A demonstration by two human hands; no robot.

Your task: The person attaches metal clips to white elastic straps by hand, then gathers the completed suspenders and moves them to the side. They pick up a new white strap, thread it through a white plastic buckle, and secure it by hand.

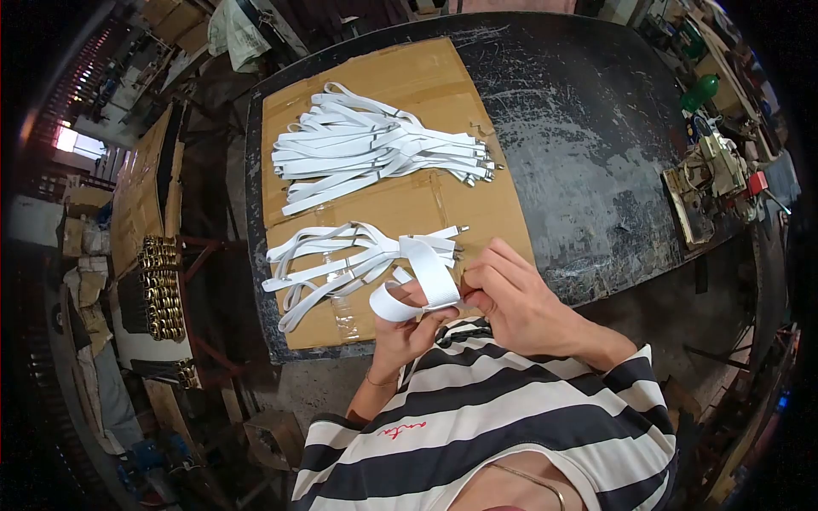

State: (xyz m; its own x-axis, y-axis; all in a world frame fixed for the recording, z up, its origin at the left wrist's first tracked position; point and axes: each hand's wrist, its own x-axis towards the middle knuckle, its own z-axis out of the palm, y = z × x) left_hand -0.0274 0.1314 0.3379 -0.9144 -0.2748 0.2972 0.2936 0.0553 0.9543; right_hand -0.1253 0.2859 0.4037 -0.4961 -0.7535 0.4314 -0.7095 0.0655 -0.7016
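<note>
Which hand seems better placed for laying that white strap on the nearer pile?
Probably the left hand: it holds the looped white strap and is closer to the nearer pile; the right hand is farther off.

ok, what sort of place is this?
Likely a small workshop, perhaps for strap goods. Signs: a pile of white straps with metal clips, a scuffed black worktable partly covered with cardboard, and rows of brass-coloured pieces off to the left.
</note>
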